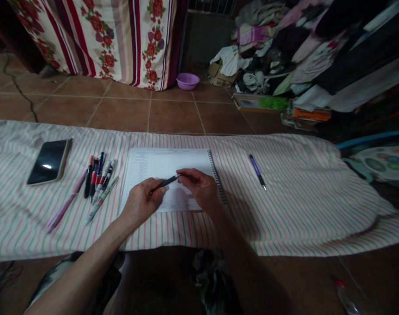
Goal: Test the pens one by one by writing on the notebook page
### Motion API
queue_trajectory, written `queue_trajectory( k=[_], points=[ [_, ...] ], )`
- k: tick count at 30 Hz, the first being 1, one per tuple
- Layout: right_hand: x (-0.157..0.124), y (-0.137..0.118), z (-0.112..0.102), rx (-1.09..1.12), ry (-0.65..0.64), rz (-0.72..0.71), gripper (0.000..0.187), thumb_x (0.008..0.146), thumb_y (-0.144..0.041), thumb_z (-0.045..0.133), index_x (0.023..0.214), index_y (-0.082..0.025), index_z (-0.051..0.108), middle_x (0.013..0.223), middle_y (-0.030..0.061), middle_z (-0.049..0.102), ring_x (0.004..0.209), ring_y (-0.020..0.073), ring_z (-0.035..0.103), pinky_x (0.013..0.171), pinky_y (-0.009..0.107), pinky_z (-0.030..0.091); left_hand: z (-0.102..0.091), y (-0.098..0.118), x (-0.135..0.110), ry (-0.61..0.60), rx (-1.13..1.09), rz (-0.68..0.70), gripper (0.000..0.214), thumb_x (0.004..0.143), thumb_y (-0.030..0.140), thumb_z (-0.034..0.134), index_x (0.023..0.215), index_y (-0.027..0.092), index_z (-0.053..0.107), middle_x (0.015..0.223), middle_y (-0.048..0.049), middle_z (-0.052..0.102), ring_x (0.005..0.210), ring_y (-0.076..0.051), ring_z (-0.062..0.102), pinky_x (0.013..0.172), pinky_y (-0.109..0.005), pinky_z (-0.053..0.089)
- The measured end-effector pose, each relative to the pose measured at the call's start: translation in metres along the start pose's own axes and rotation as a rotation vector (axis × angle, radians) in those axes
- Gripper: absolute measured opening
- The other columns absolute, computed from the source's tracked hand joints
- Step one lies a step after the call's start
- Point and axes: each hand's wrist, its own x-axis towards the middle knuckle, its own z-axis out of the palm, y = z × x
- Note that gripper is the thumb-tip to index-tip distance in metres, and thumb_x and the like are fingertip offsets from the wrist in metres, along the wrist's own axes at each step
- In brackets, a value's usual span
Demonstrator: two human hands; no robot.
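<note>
Over a spiral notebook (180, 157) with printed lines at its left side, both hands hold one dark pen (168, 180). My left hand (142, 199) is closed around the pen's left end. At its silvery right end, the fingers of my right hand (201, 187) pinch the tip. A purple and black pen (257, 170) lies alone to the right of the notebook. On the left, several pens (97, 177) lie bunched together, with a longer pinkish-purple pen-like stick (67, 202) beside them.
A smartphone (48, 162) lies at the far left on the striped cloth (294, 188). Past the tiled floor stand a floral curtain (120, 39), a purple basin (187, 82) and heaped clothes (261, 48). A bottle with a red cap (342, 288) is on the floor, lower right.
</note>
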Motion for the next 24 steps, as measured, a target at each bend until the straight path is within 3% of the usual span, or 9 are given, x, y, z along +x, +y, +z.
queue_trajectory(
  k=[11,24],
  points=[
    [-0.0010,-0.0052,0.0003,-0.199,-0.030,-0.070,0.013,0.076,-0.030,0.061,0.077,-0.018,0.064,0.071,0.0005,0.067,0.065,0.0114,0.062,0.065,0.022,0.049,0.0036,-0.0090,-0.0034,0.078,0.042,0.090,0.024,0.086,0.028,0.047,0.105,0.021,0.061,0.084,-0.0024,0.065,0.077,-0.015,0.061,0.069,-0.027,0.048],
    [-0.0059,-0.0059,0.0070,-0.592,-0.003,-0.300,0.031,0.087,-0.033,0.042,0.062,-0.019,0.052,0.058,0.0008,0.054,0.058,0.0119,0.052,0.061,0.024,0.042,0.0040,-0.0066,-0.0061,0.073,0.121,0.117,0.030,0.088,0.029,0.042,0.108,0.021,0.062,0.087,-0.0035,0.065,0.077,-0.015,0.062,0.068,-0.025,0.049]
  ],
)
